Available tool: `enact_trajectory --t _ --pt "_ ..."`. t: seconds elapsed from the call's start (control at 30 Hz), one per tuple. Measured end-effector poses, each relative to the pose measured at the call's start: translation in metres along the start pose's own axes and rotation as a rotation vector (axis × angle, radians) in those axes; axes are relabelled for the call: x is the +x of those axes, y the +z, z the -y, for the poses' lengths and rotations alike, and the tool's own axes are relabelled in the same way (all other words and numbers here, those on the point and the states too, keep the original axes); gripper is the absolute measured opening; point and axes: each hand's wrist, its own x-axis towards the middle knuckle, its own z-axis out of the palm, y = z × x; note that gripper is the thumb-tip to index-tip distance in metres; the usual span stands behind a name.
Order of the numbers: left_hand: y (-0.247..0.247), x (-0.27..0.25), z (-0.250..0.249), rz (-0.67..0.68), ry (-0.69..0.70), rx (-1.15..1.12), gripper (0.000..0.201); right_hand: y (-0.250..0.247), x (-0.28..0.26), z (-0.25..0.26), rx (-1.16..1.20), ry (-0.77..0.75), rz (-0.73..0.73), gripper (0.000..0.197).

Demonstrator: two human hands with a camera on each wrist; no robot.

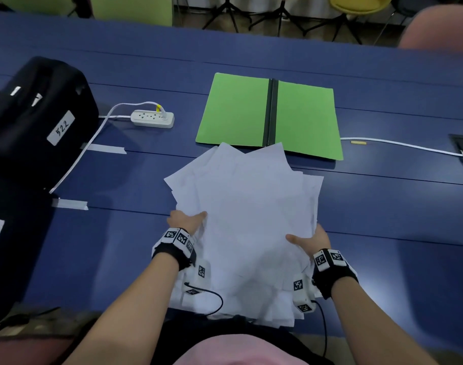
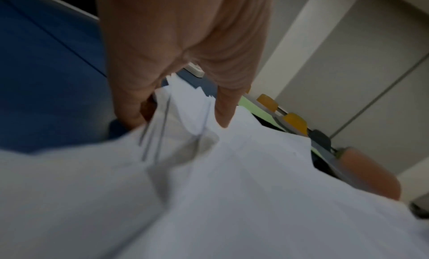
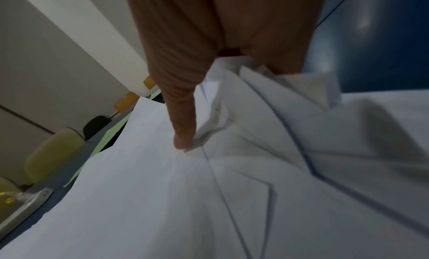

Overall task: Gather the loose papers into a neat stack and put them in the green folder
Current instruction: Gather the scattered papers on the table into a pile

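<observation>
Both forearms reach forward; left hand (image 1: 187, 221) and right hand (image 1: 310, 239) grip the papers (image 1: 251, 219) between them, thumbs on top.

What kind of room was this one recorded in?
Probably a meeting room or classroom set up for recording: a long blue table, coloured shell chairs behind it, tripod legs on the floor, and a power strip on the tabletop.

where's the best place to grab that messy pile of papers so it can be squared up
Probably the two side edges, one hand from each side, thumbs on top. The papers are fanned with corners jutting every way, so inward pressure aligns them. The left hand and right hand already grip there.
</observation>
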Motion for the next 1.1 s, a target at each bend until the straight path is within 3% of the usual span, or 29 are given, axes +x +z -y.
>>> enact_trajectory --t 0.17,0.23,0.27,0.33,0.4,0.5,0.67,0.77,0.9,1.0,1.1 --pt "0.010 0.002 -0.004 0.205 -0.036 -0.156 0.085 -0.001 0.003 0.002 0.148 0.019 -0.007 0.098" --pt "0.013 0.014 0.007 0.282 -0.081 -0.195 0.099 -0.007 0.002 -0.002 0.205 0.060 -0.007 0.098" --pt "0.017 0.023 0.017 0.301 -0.106 -0.185 0.108 -0.009 0.002 -0.004 0.190 0.076 0.016 0.092" --pt "0.018 0.011 0.019 0.315 -0.084 -0.098 0.103 -0.011 -0.002 -0.002 0.157 0.115 0.080 0.057" --pt "0.018 -0.005 0.018 0.291 -0.044 0.005 0.094 -0.010 -0.007 0.002 0.101 0.151 0.165 0.029" --pt "0.017 -0.013 0.019 0.282 -0.080 0.101 0.086 -0.011 -0.009 0.000 0.061 0.106 0.191 0.030" --pt "0.005 -0.007 0.036 0.288 -0.101 0.060 0.083 -0.021 -0.023 -0.011 0.262 0.094 0.286 0.033" --pt "0.012 -0.014 0.041 0.119 -0.029 -0.031 0.080 -0.014 -0.023 -0.013 0.237 0.056 0.243 0.035" --pt "0.019 -0.032 0.033 -0.123 0.131 0.248 0.083 -0.004 -0.031 0.000 0.226 0.036 0.299 0.027" --pt "0.018 -0.038 0.026 -0.068 0.101 0.426 0.079 -0.002 -0.036 0.002 0.229 0.030 0.367 0.030" --pt "0.017 -0.035 0.016 0.031 0.051 0.417 0.086 -0.002 -0.036 0.000 0.244 0.033 0.397 0.034"
